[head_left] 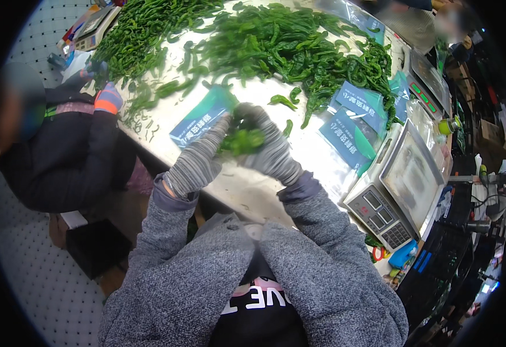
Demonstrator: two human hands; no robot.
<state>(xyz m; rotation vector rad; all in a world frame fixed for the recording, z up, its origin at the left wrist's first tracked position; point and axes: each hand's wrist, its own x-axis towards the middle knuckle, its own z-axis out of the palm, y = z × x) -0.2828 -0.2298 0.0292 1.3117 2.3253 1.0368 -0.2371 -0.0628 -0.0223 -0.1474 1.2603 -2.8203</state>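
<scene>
Both my hands wear grey striped knit gloves and meet over the near side of the white table. Between them is a small bunch of green peppers (241,140), blurred by motion. My left hand (195,159) closes on the bunch from the left, and my right hand (273,147) curls round it from the right. Just beyond my left hand lies a blue and green printed plastic bag (202,114), partly covered by that hand. A few loose peppers (283,102) rest past my right hand. Farther back spreads a large heap of green peppers (287,46).
More printed bags (351,136) lie to the right, beside a digital scale (412,173) with a keypad. A second scale (429,81) stands behind it. At the left, a co-worker's orange and purple glove (109,99) is at the table edge (160,155). Another scale (94,29) stands at far left.
</scene>
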